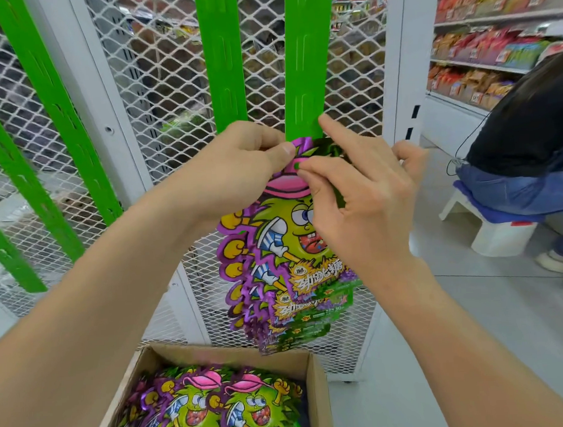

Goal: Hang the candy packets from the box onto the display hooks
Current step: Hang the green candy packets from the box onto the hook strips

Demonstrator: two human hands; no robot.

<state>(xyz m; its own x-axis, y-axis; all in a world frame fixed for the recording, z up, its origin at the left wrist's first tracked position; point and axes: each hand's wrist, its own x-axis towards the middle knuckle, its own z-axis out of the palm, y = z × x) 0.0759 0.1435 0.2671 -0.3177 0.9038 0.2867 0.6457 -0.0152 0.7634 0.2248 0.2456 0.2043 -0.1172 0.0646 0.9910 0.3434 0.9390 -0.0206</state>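
Nearest the lens, an open cardboard box point(318, 394) held loose candy packets point(216, 404), well below both sets of fingers. Above it, the left hand point(237, 170) pinched the top edge of one candy packet point(274, 239) between thumb and curled fingers, at the lower end of a green display strip point(307, 68). The right hand point(363, 204) pinched the same top edge between thumb and a bent finger, just beside the left thumb; its index finger pointed straight up against the strip. The packet hung downward from the fingertips, overlapping a column of hung packets point(303, 318) beneath it. Whether its hole had caught a hook could not be told. A second green strip point(223, 55) ran above the left knuckles, on a white wire-mesh panel point(161, 89). Well outside the right fingers, a seated person point(526, 125) occupied a white stool point(498, 237) before stocked shelves point(485, 46).
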